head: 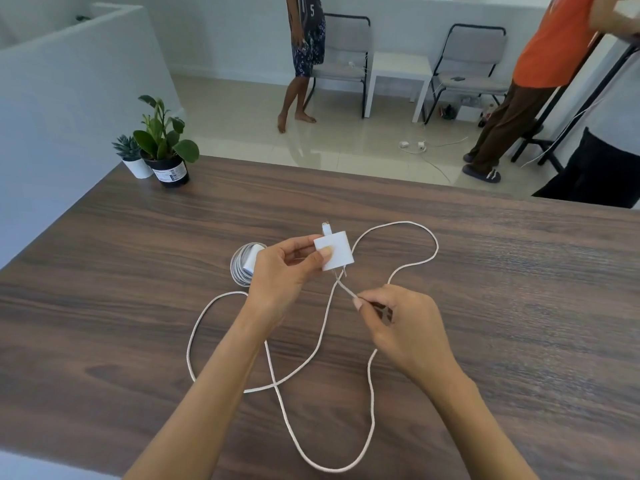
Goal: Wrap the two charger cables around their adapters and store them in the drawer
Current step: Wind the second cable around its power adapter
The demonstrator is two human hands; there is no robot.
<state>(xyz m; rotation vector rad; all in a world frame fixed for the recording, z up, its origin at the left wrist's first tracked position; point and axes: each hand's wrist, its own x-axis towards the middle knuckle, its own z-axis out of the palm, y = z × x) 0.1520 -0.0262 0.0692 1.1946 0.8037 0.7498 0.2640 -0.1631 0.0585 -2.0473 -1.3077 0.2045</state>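
**Two chargers, one wrapped, one loose**

Two adapters, two cables, two potted plants (162, 147). The left hand (284, 271) pinches the loose adapter (334, 251) above the surface (519, 289), prongs toward the person. Just left lies the wrapped adapter (244, 263). The right hand (398, 323) pinches the loose cable (346, 289) below the adapter.

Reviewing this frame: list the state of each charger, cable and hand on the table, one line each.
White adapter: lifted off the table, pinched by the left hand.
Loose cable: unwrapped, sprawled in loops over the table.
Wrapped charger: cable coiled round its adapter, lying on the table.
Left hand: holds the adapter.
Right hand: pinches the cable just below the adapter.
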